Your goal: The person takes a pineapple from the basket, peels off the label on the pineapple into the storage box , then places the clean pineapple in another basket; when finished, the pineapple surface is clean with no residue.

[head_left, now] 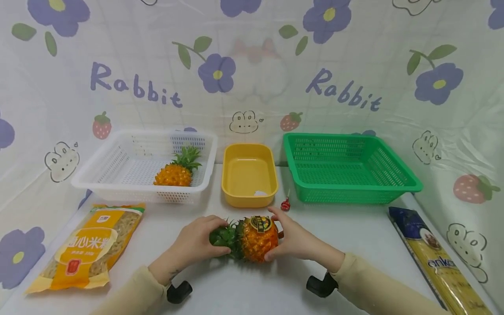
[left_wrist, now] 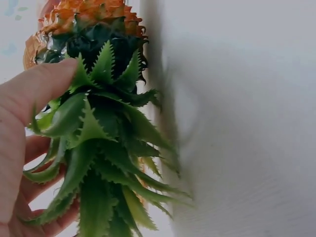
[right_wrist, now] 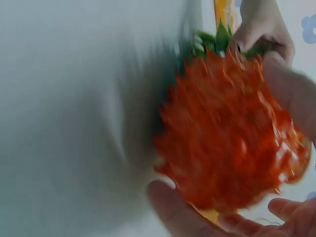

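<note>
A small orange pineapple (head_left: 257, 245) with a dark gold-printed sticker (head_left: 261, 224) lies sideways on the white table, its green crown (left_wrist: 98, 143) pointing left. My left hand (head_left: 201, 238) grips the crown, thumb on one side and fingers round the other. At the opposite end, my right hand (head_left: 293, 236) holds the rounded base between thumb and fingers. The right wrist view shows the spiky orange base (right_wrist: 222, 133) close up, slightly blurred, with fingertips around it. A second pineapple (head_left: 173, 175) rests in the white basket (head_left: 189, 194) at back left.
A yellow tub (head_left: 249, 201) holding a white scrap stands at back centre, with a green basket (head_left: 350, 194) to its right. A red-wrapped lollipop (head_left: 285, 204) lies before them. Packed noodles (head_left: 86, 249) lie left; a long pasta packet (head_left: 437, 258) lies right.
</note>
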Demonstrator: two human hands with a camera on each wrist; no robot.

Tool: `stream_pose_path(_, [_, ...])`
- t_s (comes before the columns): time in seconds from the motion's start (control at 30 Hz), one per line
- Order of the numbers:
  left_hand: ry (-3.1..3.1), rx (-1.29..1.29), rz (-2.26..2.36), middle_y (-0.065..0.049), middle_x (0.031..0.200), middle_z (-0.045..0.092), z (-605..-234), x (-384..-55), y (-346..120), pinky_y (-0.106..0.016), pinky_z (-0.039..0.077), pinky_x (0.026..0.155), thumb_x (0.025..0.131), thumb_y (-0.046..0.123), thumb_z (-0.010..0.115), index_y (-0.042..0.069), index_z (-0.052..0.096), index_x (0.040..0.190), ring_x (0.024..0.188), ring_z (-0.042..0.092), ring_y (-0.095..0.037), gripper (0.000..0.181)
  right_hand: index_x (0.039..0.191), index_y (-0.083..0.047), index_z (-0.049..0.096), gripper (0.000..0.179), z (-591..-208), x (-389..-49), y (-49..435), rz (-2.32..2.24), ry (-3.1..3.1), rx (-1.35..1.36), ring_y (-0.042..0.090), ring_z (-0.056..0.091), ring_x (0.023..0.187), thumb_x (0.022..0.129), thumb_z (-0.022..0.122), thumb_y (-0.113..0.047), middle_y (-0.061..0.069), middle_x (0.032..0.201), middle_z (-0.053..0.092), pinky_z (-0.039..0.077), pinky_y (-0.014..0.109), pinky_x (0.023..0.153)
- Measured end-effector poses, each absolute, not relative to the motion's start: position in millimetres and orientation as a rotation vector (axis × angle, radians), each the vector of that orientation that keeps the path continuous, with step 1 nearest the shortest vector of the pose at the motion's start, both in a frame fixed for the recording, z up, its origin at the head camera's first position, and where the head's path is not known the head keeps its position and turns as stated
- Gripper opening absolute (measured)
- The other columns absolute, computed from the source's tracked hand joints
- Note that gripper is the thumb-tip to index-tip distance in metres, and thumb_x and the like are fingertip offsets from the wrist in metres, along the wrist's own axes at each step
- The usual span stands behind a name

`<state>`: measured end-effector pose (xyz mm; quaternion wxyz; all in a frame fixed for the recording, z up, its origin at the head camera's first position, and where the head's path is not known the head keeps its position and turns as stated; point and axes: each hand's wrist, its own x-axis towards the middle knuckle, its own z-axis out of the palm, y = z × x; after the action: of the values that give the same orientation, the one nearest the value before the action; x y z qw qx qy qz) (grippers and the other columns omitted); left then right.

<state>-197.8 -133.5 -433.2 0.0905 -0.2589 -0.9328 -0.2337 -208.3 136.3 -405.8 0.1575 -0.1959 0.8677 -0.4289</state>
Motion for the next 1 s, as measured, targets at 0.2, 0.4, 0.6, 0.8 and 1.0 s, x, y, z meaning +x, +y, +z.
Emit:
stream_pose_path(0.2, [-2.721, -0.761, -0.742, 0.007, 0.108, 0.063, -437, -199, -134, -0.035, 0.050, 0.077, 0.066, 0.040, 0.080, 0.022, 0.063, 0.107, 0.096, 0.059, -0.013, 0.048, 0.140, -0.009, 0.033, 0.095, -413, -212, 133, -1.289, 2.489, -0.556, 0.032, 0.055, 0.105, 0.061, 0.086, -0.014, 0.013, 0.136, 0.042, 0.049, 0.045, 0.086])
stream_pose_path(0.4, [-2.704, -0.722, -0.776, 0.007, 0.106, 0.064, -440, -208, -137, -0.033, 0.050, 0.077, 0.066, 0.038, 0.081, 0.020, 0.064, 0.106, 0.093, 0.060, -0.012, 0.046, 0.139, -0.011, 0.035, 0.092, -416, -224, 130, -1.330, 2.454, -0.536, 0.031, 0.056, 0.102, 0.062, 0.085, -0.010, 0.014, 0.132, 0.043, 0.051, 0.039, 0.082])
stream_pose_path(0.6, [-2.736, -0.692, -0.811, 0.003, 0.107, 0.065, -438, -221, -140, -0.034, 0.049, 0.077, 0.067, 0.036, 0.081, 0.018, 0.064, 0.107, 0.091, 0.060, -0.014, 0.048, 0.139, -0.011, 0.035, 0.093, -419, -236, 125, -1.371, 2.447, -0.484, 0.028, 0.059, 0.096, 0.061, 0.085, -0.007, 0.014, 0.132, 0.042, 0.053, 0.038, 0.079])
stream_pose_path(0.8, [-2.730, -0.728, -0.807, 0.001, 0.108, 0.065, -438, -235, -145, -0.035, 0.049, 0.079, 0.067, 0.036, 0.080, 0.016, 0.063, 0.108, 0.093, 0.060, -0.016, 0.048, 0.136, -0.020, 0.039, 0.090, -423, -246, 120, -1.405, 2.452, -0.513, 0.029, 0.057, 0.101, 0.061, 0.085, -0.006, 0.013, 0.126, 0.044, 0.051, 0.039, 0.081])
stream_pose_path(1.0, [-2.713, -0.739, -0.784, 0.000, 0.109, 0.065, -438, -240, -146, -0.037, 0.049, 0.081, 0.067, 0.036, 0.081, 0.017, 0.064, 0.109, 0.096, 0.060, -0.018, 0.049, 0.136, -0.020, 0.038, 0.089, -422, -248, 120, -1.398, 2.462, -0.505, 0.031, 0.052, 0.109, 0.061, 0.085, -0.008, 0.012, 0.125, 0.046, 0.049, 0.041, 0.086])
